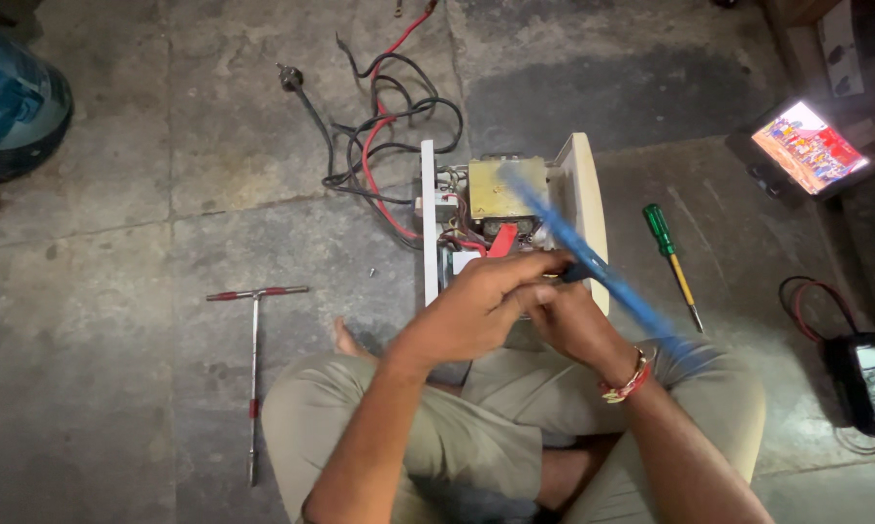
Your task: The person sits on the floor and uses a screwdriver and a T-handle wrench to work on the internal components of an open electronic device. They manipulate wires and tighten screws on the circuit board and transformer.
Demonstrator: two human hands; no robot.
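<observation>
Lying at the lower left of the frame on the rough grey concrete floor (pixel 117 194) is a slim steel T-handle wrench (pixel 254 369) with red ends on its crossbar, and a blue drum (pixel 11 97) sits at the upper left edge. A tangle of black and red cables (pixel 384 136) spreads just left of the open electrical unit (pixel 501 209), a box with pale side panels and a brassy metal block inside. At the centre, the left hand (pixel 481 301) and right hand (pixel 573 325) meet over the unit, fingers closed together on a long blue tool (pixel 593 262), blurred by motion; its exact kind cannot be told. It looks stiff, light and smooth, probably plastic-coated, best gripped near the dark end where the hands are. Right of the unit lies a green-handled screwdriver (pixel 672 262); a lit screen (pixel 808 146) glows at the upper right and a multimeter (pixel 869 383) rests at the lower right.
</observation>
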